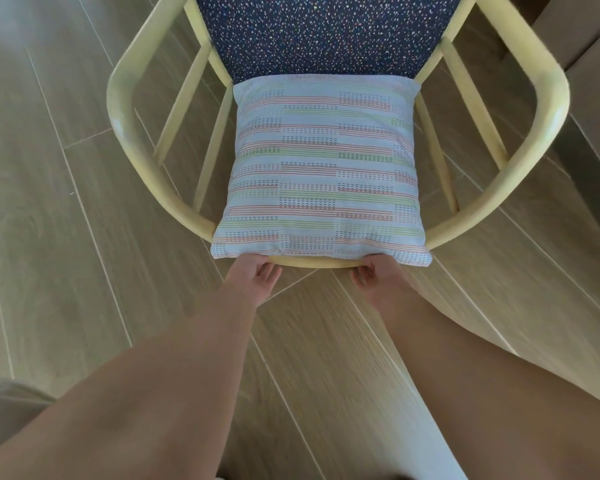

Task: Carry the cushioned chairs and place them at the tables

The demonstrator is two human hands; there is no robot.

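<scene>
A pale yellow wooden armchair (pixel 132 143) fills the upper half of the head view, seen from behind and above. Its seat is dark blue with small coloured speckles (pixel 326 32). A light striped cushion (pixel 321 168) leans against the chair's back. Both my hands are at the curved top rail of the back, just under the cushion's lower edge. My left hand (pixel 257 271) grips the rail left of centre, and my right hand (pixel 371 271) grips it right of centre. Each hand's fingers curl under the rail.
Wood-look plank flooring (pixel 66 202) lies all around the chair. A brown table or cabinet edge (pixel 589 81) stands at the far right, close to the chair's right armrest. A grey fabric patch (pixel 4 403) shows at the lower left.
</scene>
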